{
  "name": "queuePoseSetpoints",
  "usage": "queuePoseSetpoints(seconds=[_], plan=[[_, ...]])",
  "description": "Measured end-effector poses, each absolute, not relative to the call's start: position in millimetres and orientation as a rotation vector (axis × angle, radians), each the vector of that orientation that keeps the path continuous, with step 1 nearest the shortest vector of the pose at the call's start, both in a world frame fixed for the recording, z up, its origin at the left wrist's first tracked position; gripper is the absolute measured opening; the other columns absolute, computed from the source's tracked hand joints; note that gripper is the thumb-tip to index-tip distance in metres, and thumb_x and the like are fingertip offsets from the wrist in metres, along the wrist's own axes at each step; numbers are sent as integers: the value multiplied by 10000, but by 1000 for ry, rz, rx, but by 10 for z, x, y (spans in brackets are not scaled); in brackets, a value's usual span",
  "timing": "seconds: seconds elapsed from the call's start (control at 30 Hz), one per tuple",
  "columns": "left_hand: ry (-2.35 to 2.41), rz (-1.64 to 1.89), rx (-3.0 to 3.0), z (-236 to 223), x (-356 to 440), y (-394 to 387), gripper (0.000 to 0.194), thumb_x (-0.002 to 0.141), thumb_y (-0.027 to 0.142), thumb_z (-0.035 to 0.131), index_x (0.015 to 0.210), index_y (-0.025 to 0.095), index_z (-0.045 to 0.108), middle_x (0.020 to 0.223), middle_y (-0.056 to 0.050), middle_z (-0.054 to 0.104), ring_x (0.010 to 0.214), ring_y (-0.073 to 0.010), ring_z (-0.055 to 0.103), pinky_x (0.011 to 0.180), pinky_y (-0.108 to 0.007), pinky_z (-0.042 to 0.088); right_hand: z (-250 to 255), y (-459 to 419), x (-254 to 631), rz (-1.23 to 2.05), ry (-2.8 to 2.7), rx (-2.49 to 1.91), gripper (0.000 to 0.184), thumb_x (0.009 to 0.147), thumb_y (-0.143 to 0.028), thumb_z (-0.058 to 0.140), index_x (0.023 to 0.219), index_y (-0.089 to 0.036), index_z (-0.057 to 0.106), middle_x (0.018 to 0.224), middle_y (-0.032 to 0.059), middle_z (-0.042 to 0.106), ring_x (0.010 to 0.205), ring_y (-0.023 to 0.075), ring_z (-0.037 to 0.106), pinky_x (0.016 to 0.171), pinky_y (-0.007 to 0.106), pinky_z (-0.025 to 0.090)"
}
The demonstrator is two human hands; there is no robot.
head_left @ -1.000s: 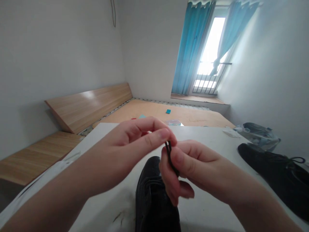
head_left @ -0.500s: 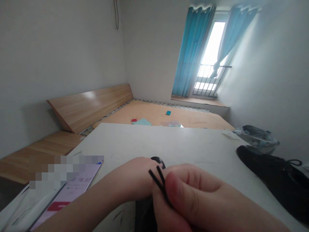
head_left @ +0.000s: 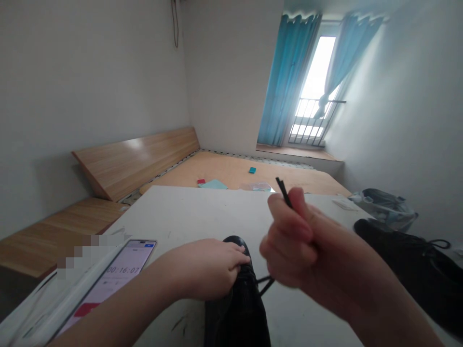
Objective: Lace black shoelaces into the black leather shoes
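On a white tabletop point(head_left: 202, 212), a black shoe point(head_left: 248, 311) was set toe-forward. Its laces point(head_left: 283, 192) were pinched between thumb and curled fingers of the right hand point(head_left: 296, 241); its front was covered by the left hand point(head_left: 213, 267), whose finger grip could not be told.

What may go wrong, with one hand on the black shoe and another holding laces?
The thin black laces may slip, as only short ends show above the right hand. The glossy black shoe might shift if pulled, with just the left hand resting on it. The left forearm could nudge the lit rectangular phone it partly hides.
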State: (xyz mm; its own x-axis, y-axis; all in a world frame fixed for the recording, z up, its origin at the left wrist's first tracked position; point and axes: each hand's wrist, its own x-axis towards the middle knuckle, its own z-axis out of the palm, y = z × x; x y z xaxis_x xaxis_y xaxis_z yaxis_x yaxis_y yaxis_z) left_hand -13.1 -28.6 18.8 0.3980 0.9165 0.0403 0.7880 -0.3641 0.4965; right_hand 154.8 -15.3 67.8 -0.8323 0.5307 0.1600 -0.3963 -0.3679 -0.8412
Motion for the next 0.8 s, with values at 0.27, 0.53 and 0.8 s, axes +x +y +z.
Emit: queuePoseSetpoints(seconds=[0.27, 0.53, 0.8], plan=[[1204, 293, 1925, 453, -123, -214, 256, 888, 271, 442, 1053, 263, 637, 943, 25, 653, 864, -171, 592, 771, -272, 467, 520, 449, 1546, 1904, -1305, -365, 363, 928, -466, 566, 711, -205, 435, 562, -86, 188, 493, 99, 153, 449, 155, 262], [1334, 492, 1704, 139, 17, -93, 488, 893, 599, 411, 622, 196, 454, 529, 52, 439, 517, -132, 432, 520, -280, 328, 350, 642, 1525, 1598, -1531, -622, 309, 848, -492, 638, 812, -193, 565, 649, -58, 458, 619, 104, 517, 648, 270, 507], [1250, 600, 1560, 193, -78, 0, 484, 935, 492, 316, 930, 153, 661, 495, 24, 560, 541, -158, 521, 605, -299, 415, 354, 901, 1765, 1389, -1886, -950, 287, 819, -371, 685, 1019, -166, 668, 740, -18, 551, 656, 105, 558, 688, 297, 548]])
